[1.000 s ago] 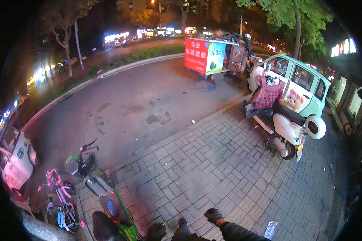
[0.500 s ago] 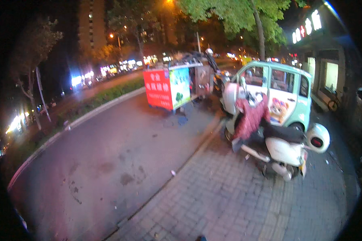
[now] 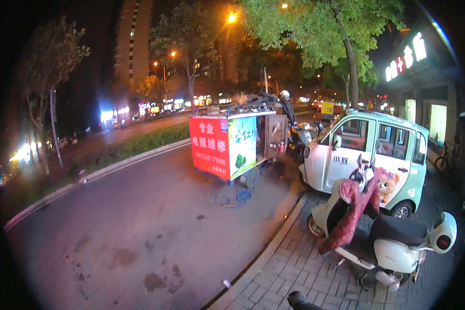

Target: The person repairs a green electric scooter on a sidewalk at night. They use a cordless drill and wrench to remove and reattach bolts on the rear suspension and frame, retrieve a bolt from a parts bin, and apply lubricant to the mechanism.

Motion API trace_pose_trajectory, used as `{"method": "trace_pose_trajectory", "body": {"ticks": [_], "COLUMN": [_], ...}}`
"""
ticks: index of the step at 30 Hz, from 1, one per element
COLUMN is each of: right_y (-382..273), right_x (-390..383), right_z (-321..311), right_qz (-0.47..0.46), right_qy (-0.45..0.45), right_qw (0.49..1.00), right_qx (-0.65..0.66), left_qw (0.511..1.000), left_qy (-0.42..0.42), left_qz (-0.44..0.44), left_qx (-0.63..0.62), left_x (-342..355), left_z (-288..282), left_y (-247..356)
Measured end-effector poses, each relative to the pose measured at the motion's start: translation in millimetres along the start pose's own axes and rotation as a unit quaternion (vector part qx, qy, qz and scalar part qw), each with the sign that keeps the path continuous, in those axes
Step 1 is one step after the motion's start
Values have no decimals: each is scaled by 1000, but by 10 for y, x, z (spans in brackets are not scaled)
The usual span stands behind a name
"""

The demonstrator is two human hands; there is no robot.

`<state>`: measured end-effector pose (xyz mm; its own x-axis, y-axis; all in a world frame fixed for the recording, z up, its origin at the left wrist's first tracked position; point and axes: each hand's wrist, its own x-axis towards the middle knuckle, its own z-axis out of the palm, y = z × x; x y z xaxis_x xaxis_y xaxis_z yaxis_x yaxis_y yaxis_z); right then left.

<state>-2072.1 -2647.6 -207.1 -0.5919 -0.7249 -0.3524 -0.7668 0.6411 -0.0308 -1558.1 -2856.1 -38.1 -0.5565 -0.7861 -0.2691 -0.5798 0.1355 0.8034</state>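
Note:
Neither of my hands shows in the head view. A dark shape, which looks like the tip of a shoe [image 3: 297, 298], comes in at the lower edge over the paving. Closest on the right stands a white scooter [image 3: 398, 253] with a dark seat and a maroon cover [image 3: 355, 214] draped over its front. Just behind it is a small mint-green and white enclosed vehicle [image 3: 346, 160] with a cartoon bear on its side. A box-shaped cart [image 3: 209, 147] with red and green-blue panels stands on the roadway, its side door open.
Blue hose or cable [image 3: 240, 196] lies on the ground by the cart. A kerb edge [image 3: 263, 258] divides asphalt from brick paving [image 3: 274, 279]. A planted strip [image 3: 134, 147] borders the left. A helmeted person [image 3: 285, 103] is behind the cart. A bicycle [image 3: 442, 163] leans near the lit shopfront.
The scooter, small vehicle and cart appear larger, nearer and sharper. The view has tilted and shifted, and the dark shoe-like shape shows more at the lower edge.

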Motion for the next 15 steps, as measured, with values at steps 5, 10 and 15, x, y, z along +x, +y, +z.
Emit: {"method": "trace_pose_trajectory", "body": {"ticks": [5,10,15], "right_y": [388,884,1380], "right_x": [1071,1672,3092], "right_z": [-697,-974,-1118], "right_qz": [75,188,247], "right_qy": [-54,-98,-129], "right_qw": [989,950,914], "right_qx": [112,229,296], "left_qw": [995,965,954], "left_qy": [-44,-94,-107], "left_qz": [78,207,245], "left_qx": [55,129,139], "left_x": [2375,4592,6540], "left_z": [44,208,673], "left_y": [923,2151,2796]}}
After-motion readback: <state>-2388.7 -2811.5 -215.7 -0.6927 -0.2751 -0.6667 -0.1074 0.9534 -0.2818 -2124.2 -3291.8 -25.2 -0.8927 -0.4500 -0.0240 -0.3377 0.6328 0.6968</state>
